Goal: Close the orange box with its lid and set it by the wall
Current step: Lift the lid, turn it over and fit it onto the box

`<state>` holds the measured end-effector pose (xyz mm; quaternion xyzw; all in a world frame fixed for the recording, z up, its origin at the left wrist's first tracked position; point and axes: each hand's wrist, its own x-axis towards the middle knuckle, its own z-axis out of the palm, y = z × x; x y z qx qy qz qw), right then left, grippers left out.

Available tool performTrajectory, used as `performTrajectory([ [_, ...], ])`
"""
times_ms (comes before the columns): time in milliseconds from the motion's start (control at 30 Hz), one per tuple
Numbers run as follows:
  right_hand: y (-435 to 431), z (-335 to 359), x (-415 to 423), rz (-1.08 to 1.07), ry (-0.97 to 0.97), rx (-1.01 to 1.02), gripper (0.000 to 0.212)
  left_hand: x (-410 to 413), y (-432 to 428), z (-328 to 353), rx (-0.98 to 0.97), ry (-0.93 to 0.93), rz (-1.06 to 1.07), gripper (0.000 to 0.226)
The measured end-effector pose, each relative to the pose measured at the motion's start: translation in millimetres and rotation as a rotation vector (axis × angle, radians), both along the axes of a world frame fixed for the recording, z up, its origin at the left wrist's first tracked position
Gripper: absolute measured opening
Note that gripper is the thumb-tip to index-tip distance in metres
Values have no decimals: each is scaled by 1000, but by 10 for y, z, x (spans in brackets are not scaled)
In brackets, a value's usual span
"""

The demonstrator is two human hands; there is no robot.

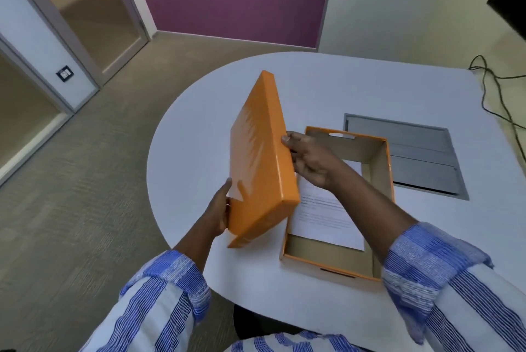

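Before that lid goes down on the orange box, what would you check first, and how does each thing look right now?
1. Grip on the lid: ok, left hand at its near edge, right hand on its right edge.
2. Box open and unobstructed: ok.
3. Paper lying flat inside, below the rim: ok.
4. Lid squared over the box: not ok, it is tilted on edge, left of the box.
5. Lid's open side facing down: cannot tell.
6. Table space toward the wall: ok, only a flush grey panel.
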<state>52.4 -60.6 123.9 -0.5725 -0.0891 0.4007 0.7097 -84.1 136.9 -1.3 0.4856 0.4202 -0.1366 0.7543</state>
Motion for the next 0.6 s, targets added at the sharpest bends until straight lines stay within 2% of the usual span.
performTrajectory([
  [100,-417,17,125,-104,-43,-100,20,133,-170,49,150,-35,5,57],
  [233,-981,-13,226,-311,-211,-406,18,380,-418,173,382,-121,-61,55],
  [367,-1428,-160,181,-427,-326,-630,34,621,-731,317,541,-156,-149,62],
  [467,-1739,-347,75,-495,-384,-728,41,755,-954,362,627,-173,-222,58],
  [533,-1916,-473,6,-516,-364,-759,40,811,-1077,374,681,-166,-262,57],
  [600,-2042,-583,-55,-512,-325,-782,49,838,-1173,358,745,-139,-303,58],
])
